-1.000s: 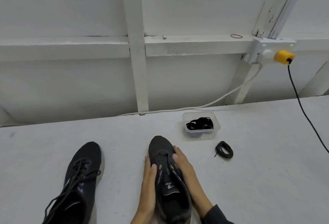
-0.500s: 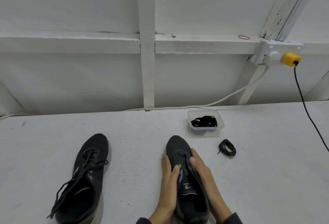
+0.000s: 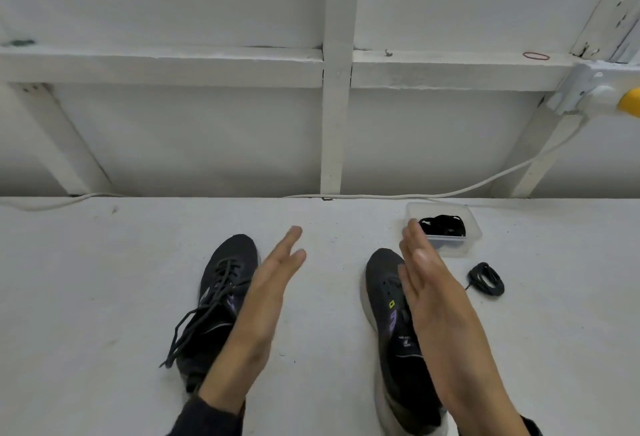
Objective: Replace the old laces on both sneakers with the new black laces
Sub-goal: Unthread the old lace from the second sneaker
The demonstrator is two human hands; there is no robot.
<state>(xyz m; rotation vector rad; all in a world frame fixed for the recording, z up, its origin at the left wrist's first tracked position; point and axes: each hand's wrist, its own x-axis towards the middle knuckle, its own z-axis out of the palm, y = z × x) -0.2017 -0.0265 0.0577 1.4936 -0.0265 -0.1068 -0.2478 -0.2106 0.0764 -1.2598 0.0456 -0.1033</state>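
Note:
Two black sneakers lie on the white table. The left sneaker (image 3: 221, 293) has loose dark laces trailing from its eyelets. The right sneaker (image 3: 384, 297) shows bare eyelets with no lace. My left hand (image 3: 266, 300) is raised between the two shoes, fingers straight, holding nothing. My right hand (image 3: 433, 293) is lifted above the right sneaker, fingers straight and empty, hiding part of the shoe. A coiled black lace (image 3: 485, 279) lies on the table to the right. A clear plastic tub (image 3: 460, 248) behind it holds more black laces (image 3: 445, 225).
A white framed wall (image 3: 332, 123) rises just behind the table (image 3: 86, 279). A white cable (image 3: 467, 189) runs along its base to a socket box with a yellow plug (image 3: 628, 103) at the far right. A red rubber band (image 3: 535, 55) lies on the ledge.
Both hands have let go of the right sneaker and lifted off it, spreading apart with straight fingers. The view has shifted left, so the shoes sit further right in frame.

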